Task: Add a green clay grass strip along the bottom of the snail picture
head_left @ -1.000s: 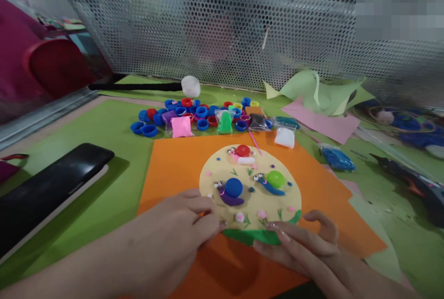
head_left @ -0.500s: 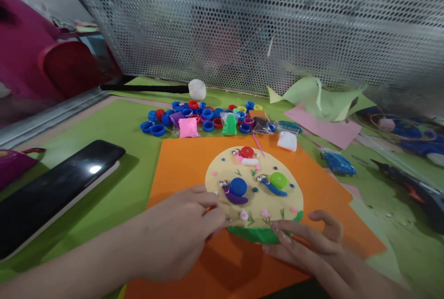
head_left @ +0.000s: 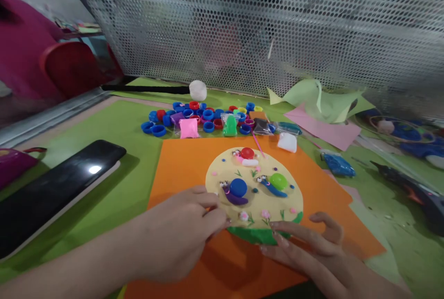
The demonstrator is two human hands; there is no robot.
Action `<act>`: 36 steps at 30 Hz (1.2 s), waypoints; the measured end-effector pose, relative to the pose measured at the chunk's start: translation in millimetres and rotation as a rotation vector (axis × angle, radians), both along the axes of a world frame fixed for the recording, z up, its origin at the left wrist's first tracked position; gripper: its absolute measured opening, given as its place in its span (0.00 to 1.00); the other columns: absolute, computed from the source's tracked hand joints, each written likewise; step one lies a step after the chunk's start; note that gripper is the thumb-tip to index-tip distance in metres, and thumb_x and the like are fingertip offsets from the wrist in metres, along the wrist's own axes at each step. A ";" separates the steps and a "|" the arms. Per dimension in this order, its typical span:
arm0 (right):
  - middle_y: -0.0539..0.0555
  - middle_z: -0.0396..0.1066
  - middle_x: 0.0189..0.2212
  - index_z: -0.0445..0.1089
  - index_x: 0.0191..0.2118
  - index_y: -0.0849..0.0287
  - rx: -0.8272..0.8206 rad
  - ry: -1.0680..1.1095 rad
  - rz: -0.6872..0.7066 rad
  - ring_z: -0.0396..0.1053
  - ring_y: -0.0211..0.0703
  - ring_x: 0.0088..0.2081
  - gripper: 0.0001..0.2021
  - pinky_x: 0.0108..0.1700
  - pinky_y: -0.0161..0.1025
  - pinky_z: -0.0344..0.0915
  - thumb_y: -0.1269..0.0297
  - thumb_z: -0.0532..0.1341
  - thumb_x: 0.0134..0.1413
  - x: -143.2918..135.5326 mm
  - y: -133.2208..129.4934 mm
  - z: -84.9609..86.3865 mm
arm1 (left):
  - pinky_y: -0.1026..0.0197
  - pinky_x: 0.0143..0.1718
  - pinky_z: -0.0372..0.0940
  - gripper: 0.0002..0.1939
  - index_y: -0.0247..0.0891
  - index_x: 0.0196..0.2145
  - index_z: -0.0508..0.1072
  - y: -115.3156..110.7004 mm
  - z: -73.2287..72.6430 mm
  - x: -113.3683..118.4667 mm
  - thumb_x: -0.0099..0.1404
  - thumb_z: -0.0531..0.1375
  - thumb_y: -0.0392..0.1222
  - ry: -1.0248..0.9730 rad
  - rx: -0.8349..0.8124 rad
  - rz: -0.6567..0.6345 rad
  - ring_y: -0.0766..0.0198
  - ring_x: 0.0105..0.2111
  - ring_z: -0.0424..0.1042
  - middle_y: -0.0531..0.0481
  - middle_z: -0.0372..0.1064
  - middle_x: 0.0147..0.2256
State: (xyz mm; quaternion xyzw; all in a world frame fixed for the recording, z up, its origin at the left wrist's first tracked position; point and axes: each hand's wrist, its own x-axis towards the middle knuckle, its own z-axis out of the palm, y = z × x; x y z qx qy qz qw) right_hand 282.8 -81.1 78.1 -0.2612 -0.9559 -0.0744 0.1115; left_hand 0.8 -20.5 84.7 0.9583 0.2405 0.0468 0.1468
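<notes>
A round cream clay picture [head_left: 222, 169] lies on orange paper, with a green clay strip [head_left: 249, 235] along its near edge. On it are a purple snail with a blue shell [head_left: 238, 188], a blue snail with a lime shell [head_left: 278, 181] and a pink snail with a red shell [head_left: 247, 153], plus small flowers and grass. My left hand [head_left: 187, 229] is closed at the picture's left edge, thumb and curled fingers gripping the rim; its fingertips are partly hidden. My right hand [head_left: 312, 248] has its fingers spread, with fingertips touching the green strip at the lower right.
Behind the orange paper [head_left: 183, 165] are several bottle caps [head_left: 208, 115] and clay packets, one pink [head_left: 188, 128]. A black phone [head_left: 58, 192] lies left; a glue gun [head_left: 409, 188] and blue clay packet [head_left: 336, 164] lie right. A perforated metal panel [head_left: 225, 26] stands behind.
My right fingertips have shifted slightly along the green strip, with the index and middle fingers a little further apart. My left hand and the clay picture look almost unmoved.
</notes>
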 end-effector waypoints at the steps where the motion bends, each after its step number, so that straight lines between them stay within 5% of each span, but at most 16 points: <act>1: 0.58 0.73 0.43 0.62 0.54 0.59 -0.042 0.008 -0.015 0.71 0.48 0.44 0.26 0.41 0.42 0.69 0.47 0.42 0.64 0.5 0.3 -0.3 | 0.62 0.26 0.56 0.09 0.39 0.25 0.57 0.0 0.0 0.1 0.49 0.50 0.26 -0.009 0.002 0.003 0.59 0.27 0.61 0.48 0.62 0.25; 7: 0.59 0.71 0.47 0.46 0.64 0.60 -0.126 0.083 -0.051 0.69 0.50 0.48 0.29 0.43 0.43 0.68 0.47 0.41 0.64 -0.3 0.6 -1.5 | 0.60 0.31 0.60 0.11 0.37 0.28 0.63 1.6 4.8 2.2 0.48 0.51 0.25 0.051 -0.008 -0.012 0.58 0.28 0.64 0.47 0.64 0.26; 13: 0.59 0.72 0.44 0.61 0.55 0.62 0.027 -0.038 -0.050 0.67 0.50 0.49 0.20 0.42 0.45 0.69 0.58 0.46 0.63 -10.2 1.1 -5.1 | 0.61 0.28 0.58 0.10 0.37 0.27 0.61 2.0 7.1 2.7 0.49 0.51 0.25 0.075 -0.020 -0.006 0.59 0.28 0.63 0.47 0.64 0.26; 19: 0.53 0.74 0.40 0.62 0.53 0.61 0.098 -0.124 -0.077 0.70 0.47 0.44 0.20 0.42 0.46 0.70 0.73 0.46 0.56 -13.8 -2.7 -2.8 | 0.59 0.29 0.60 0.09 0.38 0.27 0.62 1.6 5.5 0.8 0.52 0.48 0.26 0.074 -0.022 0.003 0.57 0.28 0.64 0.46 0.64 0.27; 23: 0.54 0.72 0.41 0.63 0.53 0.60 0.097 -0.102 -0.085 0.69 0.46 0.43 0.18 0.43 0.44 0.68 0.69 0.47 0.59 -12.6 -3.1 -6.5 | 0.59 0.29 0.60 0.09 0.37 0.28 0.63 1.2 1.8 0.3 0.53 0.48 0.27 0.043 -0.034 0.012 0.56 0.29 0.64 0.45 0.64 0.27; 28: 0.59 0.71 0.42 0.62 0.54 0.64 0.097 0.026 -0.106 0.68 0.49 0.45 0.23 0.43 0.43 0.67 0.52 0.45 0.64 -5.4 1.6 -8.2 | 0.59 0.29 0.59 0.12 0.37 0.32 0.65 0.9 -1.1 -1.2 0.51 0.49 0.26 0.041 -0.040 -0.009 0.57 0.28 0.63 0.46 0.64 0.27; 36: 0.60 0.71 0.40 0.64 0.51 0.64 0.122 -0.013 -0.095 0.69 0.49 0.41 0.24 0.41 0.45 0.68 0.51 0.45 0.63 -9.7 1.6 -4.9 | 0.59 0.30 0.61 0.11 0.37 0.29 0.64 1.7 5.9 1.8 0.49 0.50 0.26 0.094 -0.061 -0.003 0.57 0.29 0.65 0.46 0.65 0.28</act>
